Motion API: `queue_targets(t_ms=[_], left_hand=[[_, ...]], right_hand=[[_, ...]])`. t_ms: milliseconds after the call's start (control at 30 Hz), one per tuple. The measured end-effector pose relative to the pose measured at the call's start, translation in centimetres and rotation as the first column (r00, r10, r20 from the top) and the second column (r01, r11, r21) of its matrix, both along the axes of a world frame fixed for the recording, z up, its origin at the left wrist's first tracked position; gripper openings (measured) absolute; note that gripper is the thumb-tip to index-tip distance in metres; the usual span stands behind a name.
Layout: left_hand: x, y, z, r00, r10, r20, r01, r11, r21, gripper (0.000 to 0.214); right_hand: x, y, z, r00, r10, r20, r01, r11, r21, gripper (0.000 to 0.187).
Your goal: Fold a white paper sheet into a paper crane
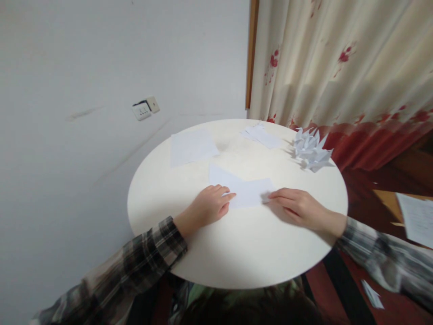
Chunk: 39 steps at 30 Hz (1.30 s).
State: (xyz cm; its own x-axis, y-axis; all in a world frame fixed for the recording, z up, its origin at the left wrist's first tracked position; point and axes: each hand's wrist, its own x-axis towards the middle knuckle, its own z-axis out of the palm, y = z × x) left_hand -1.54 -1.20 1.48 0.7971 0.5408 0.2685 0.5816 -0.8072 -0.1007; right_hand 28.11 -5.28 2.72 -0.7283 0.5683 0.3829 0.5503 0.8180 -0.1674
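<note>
A white sheet of paper (249, 194) lies on the round white table (216, 257) in front of me. My left hand (214, 202) holds its left end against the tabletop, index finger pointing right and the other fingers curled. At the sheet's lower right corner, my right hand (297, 205) pinches the paper between thumb and fingertips, with a small shadow beneath. Behind the sheet's left part, another piece of white paper (218, 174) shows a pointed corner; whether the two are joined, I cannot tell.
A larger white sheet (192, 146) lies at the table's back left. Several paper strips (260, 135) overlap at the back. Folded paper cranes (311, 151) cluster near the right edge. Beyond are a wall and a curtain (304, 58); a folded paper (372, 294) lies on the floor.
</note>
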Motion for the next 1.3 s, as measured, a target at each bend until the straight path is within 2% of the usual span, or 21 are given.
queue_targets(t_ms=[133, 233, 433, 833, 1300], left_hand=[[0.8, -0.5, 0.1, 0.98, -0.185, 0.067, 0.19, 0.978, -0.081, 0.032], [1.0, -0.6, 0.0, 0.966, -0.251, 0.065, 0.256, 0.96, -0.109, 0.03], [0.8, -0.7, 0.6, 0.955, -0.295, 0.018, 0.295, 0.952, -0.085, 0.032], [0.6, -0.5, 0.5, 0.934, -0.341, 0.106, 0.342, 0.94, 0.012, 0.025], [-1.8, -0.5, 0.3, 0.96, -0.275, 0.058, 0.277, 0.96, -0.03, 0.026]], right_hand=[[-2.4, 1.5, -0.6, 0.996, 0.079, 0.044, -0.079, 0.997, -0.013, 0.035], [-3.2, 2.1, -1.3, 0.989, 0.13, 0.072, -0.131, 0.991, 0.001, 0.035], [-3.0, 1.9, -2.2, 0.99, 0.127, 0.069, -0.129, 0.991, 0.029, 0.037], [-3.0, 1.9, -2.5, 0.992, 0.118, 0.046, -0.119, 0.992, 0.038, 0.038], [-2.0, 2.7, -3.1, 0.991, 0.129, 0.041, -0.13, 0.991, 0.028, 0.038]])
